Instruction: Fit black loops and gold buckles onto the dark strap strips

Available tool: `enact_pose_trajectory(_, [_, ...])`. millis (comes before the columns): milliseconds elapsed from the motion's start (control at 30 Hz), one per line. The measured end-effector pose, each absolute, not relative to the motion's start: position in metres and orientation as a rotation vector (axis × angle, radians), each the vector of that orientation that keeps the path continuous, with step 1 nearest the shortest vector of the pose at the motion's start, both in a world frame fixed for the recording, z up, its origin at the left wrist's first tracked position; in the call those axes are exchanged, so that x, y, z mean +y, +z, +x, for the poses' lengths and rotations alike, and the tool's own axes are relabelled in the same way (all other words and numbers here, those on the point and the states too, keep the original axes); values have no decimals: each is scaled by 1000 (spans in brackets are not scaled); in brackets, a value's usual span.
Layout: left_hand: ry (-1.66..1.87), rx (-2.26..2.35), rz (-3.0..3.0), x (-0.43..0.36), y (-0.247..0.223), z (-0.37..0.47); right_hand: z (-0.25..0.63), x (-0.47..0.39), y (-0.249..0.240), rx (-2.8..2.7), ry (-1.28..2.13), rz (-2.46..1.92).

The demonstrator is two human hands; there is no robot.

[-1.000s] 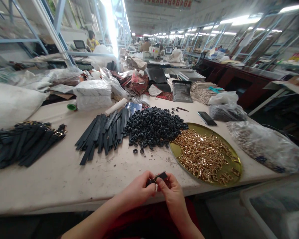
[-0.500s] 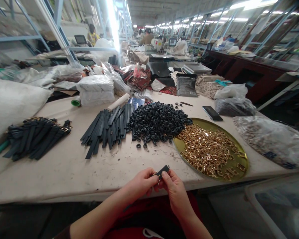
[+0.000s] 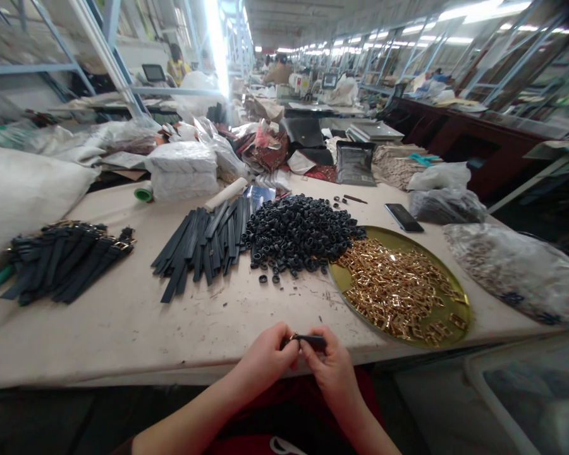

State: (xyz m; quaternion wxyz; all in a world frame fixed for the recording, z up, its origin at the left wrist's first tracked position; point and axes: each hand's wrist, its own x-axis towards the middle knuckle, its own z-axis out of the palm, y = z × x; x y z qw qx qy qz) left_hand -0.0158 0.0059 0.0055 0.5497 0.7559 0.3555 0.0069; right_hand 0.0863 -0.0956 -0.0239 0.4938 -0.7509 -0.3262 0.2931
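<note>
My left hand [image 3: 265, 360] and my right hand [image 3: 329, 366] meet at the near table edge, both pinching a short black strap [image 3: 312, 342] with a small gold buckle at its left end. Beyond them lie a heap of black loops [image 3: 301, 234], a row of loose black straps [image 3: 203, 243] and a round gold tray [image 3: 341, 284] filled with gold buckles [image 3: 398, 291]. A pile of straps with buckles fitted [image 3: 66, 259] rests at the left.
A phone [image 3: 404, 217] lies past the tray. Clear bags of parts [image 3: 512, 268] sit at the right, a large white sack [image 3: 23, 196] at the left, and bundles and bags crowd the table's back. People work at distant benches.
The strap between my fingers has turned from tilted up to nearly level, and my hands have dropped slightly toward the table edge. The view has steadied.
</note>
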Motion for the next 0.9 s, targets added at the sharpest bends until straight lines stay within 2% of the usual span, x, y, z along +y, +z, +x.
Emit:
enact_pose_trajectory(233, [-173, 697, 1764, 15, 25, -19, 99, -91, -15, -583, 1265, -1449])
enact_pose_trajectory(400, [-113, 726, 1643, 27, 9, -9, 105, -90, -10, -788, 1175, -1456])
enact_pose_trajectory(533, [-4, 611, 1590, 35, 3, -2, 137, -75, 1, -1059, 1241, -1499])
enact_pose_trajectory(600, [18, 607, 1649, 37, 4, 0, 161, -56, 1, -1153, 968, -1759])
enact_pose_trajectory(667, [46, 676, 1664, 39, 4, 2, 184, -33, -4, -1206, 459, -2093])
enact_pose_trajectory(700, [61, 709, 1647, 40, 3, 3, 193, -21, -8, -1203, 311, -2173])
enact_pose_trajectory(767, [72, 736, 1597, 41, 1, 5, 203, -2, -16, -1199, 178, -2245])
enact_pose_trajectory(900, [89, 769, 1548, 45, -3, 0, 204, 5, -25, -1182, 182, -2223])
